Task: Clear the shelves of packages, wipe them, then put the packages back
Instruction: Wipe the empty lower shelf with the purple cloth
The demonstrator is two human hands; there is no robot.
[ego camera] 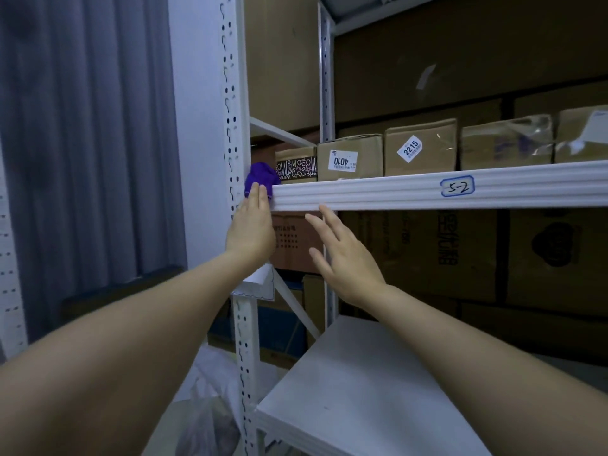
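Left hand (251, 227): fingers straight and together, flat on a purple cloth (260, 177), pressing it against the left end of the white shelf beam (378, 192) at centre frame, just beside the perforated upright (232, 126). No finger curls round the cloth; the flat pressure looks meant to drag it along the beam face. Right hand (343, 258): fingers spread and straight, holding nothing, fingertips at the beam's lower edge just right of the cloth. Contact cannot be told; probably a steadying brace. Packages (419, 148): a row of taped cardboard boxes sits on the shelf above the beam, from centre to the right edge of frame. The leftmost one, a patterned box (296, 166), is just behind the cloth. Lower shelf (362, 390), bottom centre, shows its white surface. Judgement: wiping step, on the beam front. The upper level is loaded, so it is either restocked or not yet cleared; cannot tell which.
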